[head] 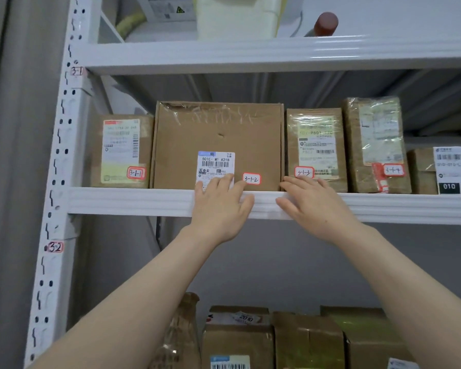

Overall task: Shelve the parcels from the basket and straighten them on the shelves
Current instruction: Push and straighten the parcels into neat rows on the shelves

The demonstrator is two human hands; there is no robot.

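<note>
Five parcels are lined up along the middle shelf (131,201), which runs across the centre of the frame. At centre left a first box (121,151) is marked 3-1-1 on a red-edged tag. Just beside it stands the big box (218,129), the tallest and widest of the row, tagged 3-1-2 at its lower right corner, with a white label (215,163) stuck low on its front. To its right a third box (316,145), wrapped in clear tape, is tagged 3-1-3, and a fourth box (375,142), tagged 3-1-4, leans slightly. A fifth box (442,170), lower than the others, is cut off by the right edge.

The left hand (218,209) is laid flat with straight fingers against the lower front of the big box, partly over the white label, nothing being gripped; its thumb lies along the shelf edge. The right hand (312,201) is likewise spread open, its fingertips placed at the bottom of the seam between the big box and the third box; which of the two is touched cannot be told.

In the upper part of the frame a top shelf (250,53) carries a pale container (234,17) and a bottle (325,23) with a brown cap. A perforated white post (61,182), marked 3-1 and 3-2, is seen at the left. More parcels (304,339) are stored at the bottom of the frame.
</note>
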